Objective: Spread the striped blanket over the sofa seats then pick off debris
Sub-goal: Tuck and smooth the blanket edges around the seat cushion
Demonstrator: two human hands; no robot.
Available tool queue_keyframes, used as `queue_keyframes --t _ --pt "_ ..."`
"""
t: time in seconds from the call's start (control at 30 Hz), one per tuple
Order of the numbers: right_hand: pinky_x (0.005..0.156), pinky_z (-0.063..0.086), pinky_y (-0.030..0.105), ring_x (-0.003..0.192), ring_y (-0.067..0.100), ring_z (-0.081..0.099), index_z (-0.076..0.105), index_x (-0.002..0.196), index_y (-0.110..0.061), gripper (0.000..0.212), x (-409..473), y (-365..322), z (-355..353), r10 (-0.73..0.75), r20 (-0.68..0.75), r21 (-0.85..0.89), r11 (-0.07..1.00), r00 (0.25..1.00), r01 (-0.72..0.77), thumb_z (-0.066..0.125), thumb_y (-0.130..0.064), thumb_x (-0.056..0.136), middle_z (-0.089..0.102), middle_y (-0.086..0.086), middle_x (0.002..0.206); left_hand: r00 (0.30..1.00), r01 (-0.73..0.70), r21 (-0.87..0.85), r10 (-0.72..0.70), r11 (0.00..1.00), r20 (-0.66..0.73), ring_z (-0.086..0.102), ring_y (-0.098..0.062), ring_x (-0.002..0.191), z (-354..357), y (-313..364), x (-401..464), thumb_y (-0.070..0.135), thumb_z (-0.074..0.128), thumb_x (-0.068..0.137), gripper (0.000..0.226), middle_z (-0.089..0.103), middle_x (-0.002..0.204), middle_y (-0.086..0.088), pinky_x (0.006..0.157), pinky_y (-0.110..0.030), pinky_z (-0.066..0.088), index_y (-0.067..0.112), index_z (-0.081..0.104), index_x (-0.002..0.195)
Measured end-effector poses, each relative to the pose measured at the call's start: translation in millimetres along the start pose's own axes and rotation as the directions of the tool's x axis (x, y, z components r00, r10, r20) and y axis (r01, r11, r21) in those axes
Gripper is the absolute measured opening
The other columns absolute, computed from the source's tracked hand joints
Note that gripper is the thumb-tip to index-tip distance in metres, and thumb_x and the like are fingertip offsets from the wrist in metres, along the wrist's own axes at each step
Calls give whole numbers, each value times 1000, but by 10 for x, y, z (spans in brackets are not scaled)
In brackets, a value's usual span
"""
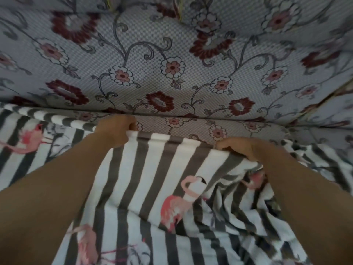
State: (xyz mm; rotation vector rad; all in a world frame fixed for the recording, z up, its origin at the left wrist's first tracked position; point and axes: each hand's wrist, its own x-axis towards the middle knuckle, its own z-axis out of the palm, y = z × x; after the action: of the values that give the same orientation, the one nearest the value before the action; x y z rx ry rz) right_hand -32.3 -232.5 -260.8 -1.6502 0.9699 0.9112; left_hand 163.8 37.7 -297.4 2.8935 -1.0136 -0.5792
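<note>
Nearest, the striped blanket [152, 188] lies rumpled over the sofa seat, bunched most at the right. Further out, the left hand [114, 131] and right hand [242, 148] each grip its far edge, fingers curled round the hem. Beyond them a strip of bare flowered seat [219, 129] shows before the sofa back [172, 54]. To do this well, I would carry the hem evenly to the crease, keeping it taut, then smooth the right-hand folds.

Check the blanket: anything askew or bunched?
Yes. The striped blanket is rumpled into folds under the right hand, and a strip of sofa seat is bare at the back. Left hand grips the edge too.
</note>
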Motion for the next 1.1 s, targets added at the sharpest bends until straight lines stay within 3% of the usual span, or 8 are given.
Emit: queue_keyframes --t 0.07,0.13,0.2,0.3,0.5,0.77,0.93,1.1 --pt "76 53 35 79 29 68 75 77 -12 17 -71 -38 -164 -15 -4 -2 1000 1000 15 70 -29 78 73 12 83 1000 3 22 -2 1000 -27 61 -28 94 -143 18 73 6 65 75 25 63 99 -4 75 -34 49 24 63 93" --pt "78 48 31 92 30 66 72 90 -10 27 82 -68 -255 -156 -257 -252 964 954 89 68 -36 85 71 9 89 995 7 -40 -11 999 -95 60 -31 95 -206 37 211 4 65 76 22 62 98 -8 73 -34 47 19 63 92" --pt "79 45 32 98 33 62 63 97 -8 30 356 -58 -282 -337 -544 -496 868 768 30 56 -37 93 67 14 99 980 -35 -164 1 986 -199 57 -35 97 -170 74 363 1 62 78 20 59 100 -15 76 -37 48 12 61 94" --pt "88 47 43 108 38 57 53 112 -11 23 697 -87 -63 -468 -698 -644 741 542 -189 48 -26 96 61 18 116 969 -65 -222 7 973 -249 51 -39 109 50 22 495 7 62 82 34 55 113 -21 89 -45 45 6 56 115" --pt "103 32 43 123 31 47 48 130 -14 37 1277 -99 370 -588 -545 -794 591 598 -143 45 -28 96 55 11 130 986 49 -166 -74 985 -148 50 -33 122 552 -577 503 16 57 87 45 54 132 -9 101 -44 45 24 52 131" --pt "97 36 41 108 32 58 57 114 -17 24 1843 -400 442 -557 -576 -746 658 599 -106 45 -20 94 66 11 112 973 215 -101 -222 971 -64 48 -34 125 723 -953 954 11 48 91 46 46 135 -12 101 -48 43 20 46 137" --pt "105 30 43 125 31 44 51 126 -19 37 2122 -449 348 -503 -557 -740 661 660 -121 53 -33 92 53 10 129 970 243 20 -243 970 2 46 -33 128 897 -1005 1312 16 50 91 46 46 139 -10 101 -46 42 23 45 136" --pt "91 49 41 113 33 56 65 107 -17 20 2135 -524 153 -393 -635 -612 781 665 -123 60 -25 89 59 11 120 963 264 89 -256 960 -88 56 -39 112 860 -998 1402 22 57 90 29 55 121 -15 87 -46 49 18 59 118"
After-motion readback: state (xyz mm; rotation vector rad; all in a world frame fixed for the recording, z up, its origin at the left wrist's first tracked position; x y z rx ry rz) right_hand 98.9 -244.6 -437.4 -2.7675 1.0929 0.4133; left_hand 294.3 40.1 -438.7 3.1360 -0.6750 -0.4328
